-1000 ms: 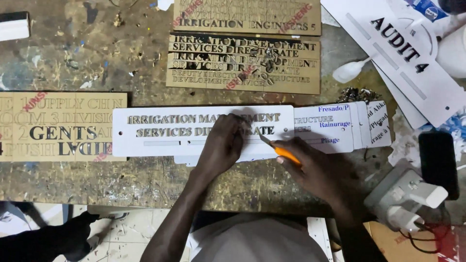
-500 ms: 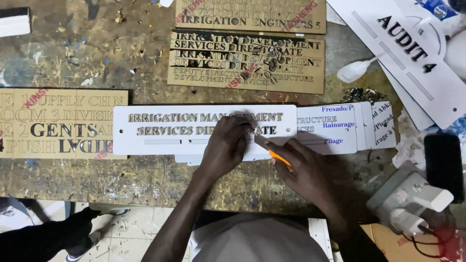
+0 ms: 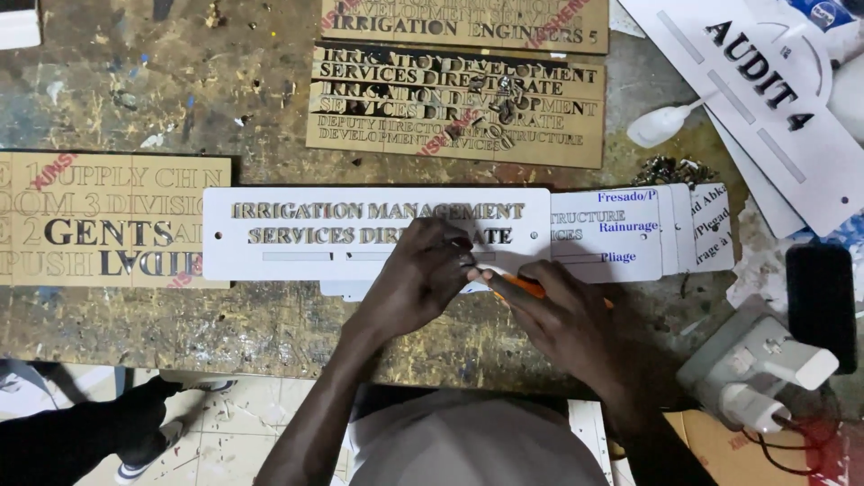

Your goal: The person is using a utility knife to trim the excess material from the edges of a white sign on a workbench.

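Head view — left hand (image 3: 423, 279) presses sign (image 3: 297, 236), right hand (image 3: 562, 319) grips cutter (image 3: 524, 286).

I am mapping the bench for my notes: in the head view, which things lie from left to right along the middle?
Tan cut-out board → white sign plate → left hand → right hand with orange tool → stacked white plates → black phone.

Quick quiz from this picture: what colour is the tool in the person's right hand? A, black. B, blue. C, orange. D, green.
C: the right hand grips a thin orange-handled tool, its tip at the white sign plate beside the left hand.
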